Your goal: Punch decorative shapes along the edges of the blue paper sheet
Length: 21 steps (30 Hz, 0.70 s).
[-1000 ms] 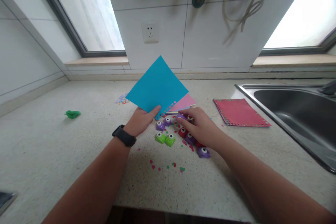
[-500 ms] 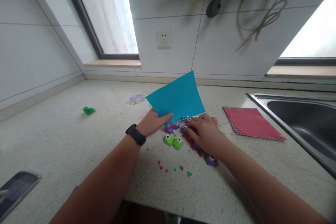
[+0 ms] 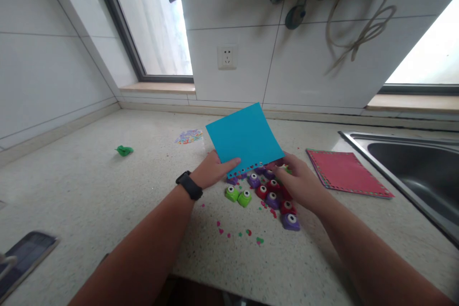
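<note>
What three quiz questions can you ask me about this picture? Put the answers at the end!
1. Pick one: what colour is the sheet held in the left hand?
A. Yellow
B. Blue
C. Black
2. True or false: in the picture, the red-topped paper stack lies to the left of the sink.
3. Fill in: the black wristband is on the wearer's ____ side.

Key: 1. B; 2. True; 3. left.

The blue paper partly hides purple punches; the sink is cropped
</note>
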Tool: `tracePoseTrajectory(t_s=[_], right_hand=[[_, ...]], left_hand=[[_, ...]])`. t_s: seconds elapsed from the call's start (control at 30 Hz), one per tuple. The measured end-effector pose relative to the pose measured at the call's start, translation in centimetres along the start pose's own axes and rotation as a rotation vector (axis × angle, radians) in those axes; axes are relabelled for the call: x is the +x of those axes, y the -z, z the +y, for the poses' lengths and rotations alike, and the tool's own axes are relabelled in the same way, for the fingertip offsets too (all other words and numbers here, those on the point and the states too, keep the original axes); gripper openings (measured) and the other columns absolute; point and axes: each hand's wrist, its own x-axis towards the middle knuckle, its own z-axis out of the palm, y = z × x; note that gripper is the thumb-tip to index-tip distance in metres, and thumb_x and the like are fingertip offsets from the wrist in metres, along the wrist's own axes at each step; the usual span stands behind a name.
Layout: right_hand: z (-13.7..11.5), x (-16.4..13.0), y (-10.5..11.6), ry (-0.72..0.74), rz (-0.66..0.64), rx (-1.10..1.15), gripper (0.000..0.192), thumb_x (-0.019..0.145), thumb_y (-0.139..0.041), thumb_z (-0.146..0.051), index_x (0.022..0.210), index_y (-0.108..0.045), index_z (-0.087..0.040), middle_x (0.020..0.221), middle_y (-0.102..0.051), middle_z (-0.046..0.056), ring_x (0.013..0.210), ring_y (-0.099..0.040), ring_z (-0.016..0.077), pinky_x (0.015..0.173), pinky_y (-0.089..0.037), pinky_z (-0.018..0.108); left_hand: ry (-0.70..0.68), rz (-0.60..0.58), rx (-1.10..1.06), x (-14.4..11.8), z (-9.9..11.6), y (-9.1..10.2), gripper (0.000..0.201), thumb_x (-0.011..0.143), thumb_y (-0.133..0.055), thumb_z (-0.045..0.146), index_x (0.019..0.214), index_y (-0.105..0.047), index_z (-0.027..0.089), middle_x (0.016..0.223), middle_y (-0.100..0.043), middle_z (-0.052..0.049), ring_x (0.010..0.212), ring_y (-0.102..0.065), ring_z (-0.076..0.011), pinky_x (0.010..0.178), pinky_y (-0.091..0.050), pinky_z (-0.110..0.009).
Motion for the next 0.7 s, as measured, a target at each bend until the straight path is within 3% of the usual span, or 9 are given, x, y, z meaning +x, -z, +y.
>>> tracePoseTrajectory(t_s=[0.1, 0.33, 0.43, 0.5, 0.7], right_hand=[[-0.09, 0.07, 0.3, -0.059, -0.004, 0.257, 0.029, 0.093, -0.05, -0.044, 0.094, -0.066, -0.019, 0.095, -0.07, 0.006, 0.093, -0.062, 0.0248, 0.086, -0.043, 0.038], [-0.01, 0.15, -0.18, -0.096, 0.099, 0.231, 0.04, 0.095, -0.05, -0.051, 0.077, -0.064, -0.019, 0.079, -0.067, 0.003, 0.078, -0.058, 0.0202, 0.074, -0.041, 0.033], [-0.34, 0.21, -0.18, -0.115, 0.16, 0.234, 0.04, 0.095, -0.05, -0.05, 0.076, -0.066, -0.018, 0.077, -0.066, 0.003, 0.074, -0.056, 0.0187, 0.07, -0.039, 0.032], [-0.62, 0.19, -0.09, -0.122, 0.199, 0.218, 0.04, 0.094, -0.051, -0.048, 0.073, -0.066, -0.018, 0.075, -0.065, 0.003, 0.072, -0.055, 0.018, 0.068, -0.038, 0.031], [-0.4, 0.14, -0.13, -0.146, 0.213, 0.247, 0.039, 0.093, -0.051, -0.049, 0.073, -0.066, -0.018, 0.075, -0.066, 0.004, 0.074, -0.056, 0.0185, 0.071, -0.039, 0.031]], left_hand=[[-0.011, -0.015, -0.011, 0.02, -0.07, 0.05, 0.048, 0.088, -0.069, 0.043, 0.129, -0.063, 0.018, 0.134, -0.064, -0.013, 0.12, -0.063, -0.028, 0.107, -0.048, -0.049], [-0.013, -0.044, -0.016, -0.12, 0.38, -0.05, 0.056, 0.088, -0.07, 0.042, 0.137, -0.056, 0.018, 0.138, -0.061, -0.015, 0.116, -0.064, -0.0253, 0.098, -0.053, -0.043], [0.047, -0.099, 0.019, -0.21, 0.69, -0.05, 0.043, 0.089, -0.067, 0.046, 0.113, -0.067, 0.012, 0.104, -0.074, -0.014, 0.085, -0.07, -0.0197, 0.076, -0.057, -0.034], [0.108, -0.152, 0.031, -0.22, 0.83, -0.04, 0.041, 0.09, -0.064, 0.05, 0.092, -0.068, 0.01, 0.079, -0.073, -0.011, 0.064, -0.065, -0.0148, 0.062, -0.054, -0.029], [0.151, -0.172, -0.001, -0.07, 0.73, -0.04, 0.044, 0.089, -0.062, 0.054, 0.085, -0.065, 0.011, 0.072, -0.069, -0.008, 0.057, -0.062, -0.0117, 0.057, -0.051, -0.024]])
